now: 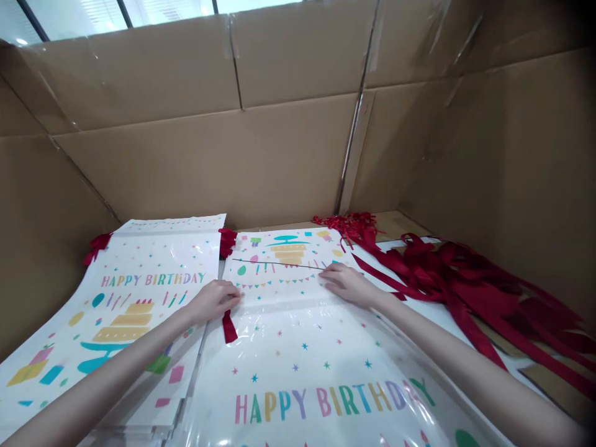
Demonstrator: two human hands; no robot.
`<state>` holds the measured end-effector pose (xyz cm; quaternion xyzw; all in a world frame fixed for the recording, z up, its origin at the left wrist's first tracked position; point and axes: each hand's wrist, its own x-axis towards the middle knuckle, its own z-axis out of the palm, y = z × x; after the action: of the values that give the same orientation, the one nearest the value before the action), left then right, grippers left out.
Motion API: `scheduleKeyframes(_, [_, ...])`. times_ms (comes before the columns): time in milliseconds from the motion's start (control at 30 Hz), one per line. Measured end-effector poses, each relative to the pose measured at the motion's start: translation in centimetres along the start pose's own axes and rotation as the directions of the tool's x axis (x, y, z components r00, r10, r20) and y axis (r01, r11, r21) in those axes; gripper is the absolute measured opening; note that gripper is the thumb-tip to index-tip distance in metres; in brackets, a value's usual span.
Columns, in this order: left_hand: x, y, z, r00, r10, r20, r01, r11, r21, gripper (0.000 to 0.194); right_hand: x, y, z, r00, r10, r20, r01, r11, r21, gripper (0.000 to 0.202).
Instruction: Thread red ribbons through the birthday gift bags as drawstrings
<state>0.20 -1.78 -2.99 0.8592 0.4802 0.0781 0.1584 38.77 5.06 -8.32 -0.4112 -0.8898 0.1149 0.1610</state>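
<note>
The birthday sheet (302,335) lies just right of the paper stack (153,251), the left hand (221,298) loosely curled nearer the stack, the right hand (347,284) half-curled farther from it, holds unclear, so uneven pulling could crease the sheet.

The bare left forearm (125,375) reaches in from the near left, slanting far and right to the left hand (215,301), its fingers (231,290) curled, back upward. The bare right forearm (447,351) slants in from the near right; the right hand (349,285) points left, palm down, fingers bent, well apart from the other.
</note>
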Motion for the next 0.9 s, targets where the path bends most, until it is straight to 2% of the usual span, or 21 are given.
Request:
scheduleKeyframes(67, [1.7,-0.7,0.2,1.0,0.016,-0.019,-0.016,1.0,0.007,0.028,-0.2,2.5,-1.0,0.997,0.073,0.022,-0.072,0.997,-0.041,0.034])
scheduleKeyframes(133, [3.2,-1.2,0.3,1.0,-0.007,-0.007,0.007,0.999,0.033,0.031,0.0,4.2,-1.6,0.992,0.123,0.04,-0.121,0.991,-0.062,0.035])
scheduleKeyframes(267, [5.4,-2.2,0.5,0.994,-0.088,0.066,0.085,0.996,0.041,0.039,1.5,6.0,-2.2,0.975,0.185,0.121,-0.178,0.982,-0.071,0.033])
scheduleKeyframes(433, [6.8,-3.0,0.9,0.976,-0.163,0.142,0.162,0.987,0.019,0.03,3.6,6.4,-2.5,0.947,0.226,0.228,-0.217,0.974,-0.063,0.019])
scheduleKeyframes(533, [7.2,-3.4,1.2,0.981,-0.155,0.119,0.154,0.988,0.022,0.024,4.0,6.3,-2.7,0.95,0.207,0.233,-0.207,0.978,-0.027,0.012])
scheduleKeyframes(733, [6.7,-3.1,1.1,0.996,-0.078,0.045,0.08,0.996,-0.044,0.021,3.4,6.2,-3.6,0.942,0.224,0.25,-0.254,0.963,0.09,0.006])
scheduleKeyframes(833, [5.9,-2.6,0.7,1.0,-0.016,-0.015,0.015,0.998,-0.064,0.013,2.9,5.9,-4.2,0.963,0.19,0.191,-0.209,0.975,0.079,0.01])
scheduleKeyframes(900, [5.3,-2.1,0.5,0.994,0.073,-0.087,-0.075,0.997,-0.01,0.006,2.4,5.5,-4.8,0.979,0.154,0.132,-0.16,0.987,0.033,0.012])
